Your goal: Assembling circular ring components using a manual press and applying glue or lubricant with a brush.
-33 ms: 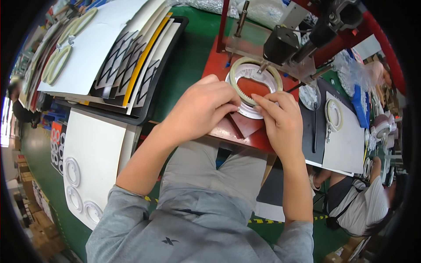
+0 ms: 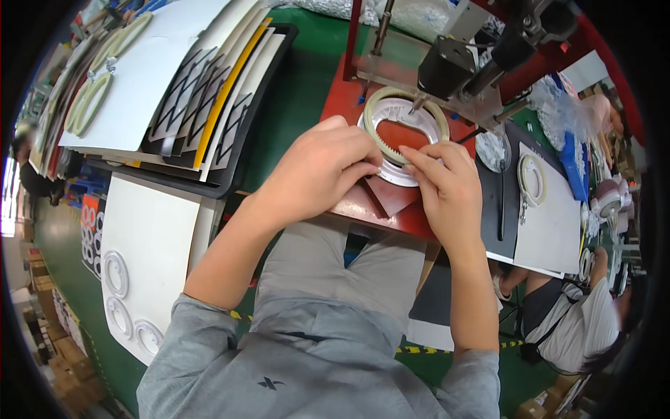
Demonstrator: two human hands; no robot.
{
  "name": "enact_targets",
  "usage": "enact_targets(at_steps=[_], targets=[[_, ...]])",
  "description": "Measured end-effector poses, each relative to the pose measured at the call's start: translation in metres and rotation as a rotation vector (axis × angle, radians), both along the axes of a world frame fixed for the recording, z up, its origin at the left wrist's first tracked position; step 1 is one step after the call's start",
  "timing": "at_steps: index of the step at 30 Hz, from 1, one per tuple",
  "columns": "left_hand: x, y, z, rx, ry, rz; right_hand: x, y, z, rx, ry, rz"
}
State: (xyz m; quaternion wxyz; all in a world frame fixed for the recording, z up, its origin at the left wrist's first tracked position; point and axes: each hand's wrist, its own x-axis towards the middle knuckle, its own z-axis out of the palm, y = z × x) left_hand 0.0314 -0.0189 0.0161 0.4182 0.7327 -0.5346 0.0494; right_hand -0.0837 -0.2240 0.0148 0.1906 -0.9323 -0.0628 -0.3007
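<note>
A cream ring with fine teeth along its near inner edge lies on a white round plastic ring on the red base of a bench press. My left hand is closed in a pinch at the near left edge of the two rings; whatever lies between its fingertips is too small to make out. On the near right side, my right hand has its thumb and fingers closed on the cream ring. The tip of the press stands just over the rings' far side.
To the left, a black tray holds upright cards and sheets. White rings lie on a white board below it. Another cream ring rests on a grey board at right. A red frame and a clear plate rise behind my hands. Another person sits at right.
</note>
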Motion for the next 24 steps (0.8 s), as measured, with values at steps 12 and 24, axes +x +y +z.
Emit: enact_targets(at_steps=[12,24], targets=[[0.006,-0.005,0.001,0.056,0.019,-0.056,0.001,-0.005,-0.003,0.062,0.005,0.011],[-0.011,0.008,0.009,0.149,-0.269,0.063,0.003,-0.012,-0.002,0.039,0.001,0.052]])
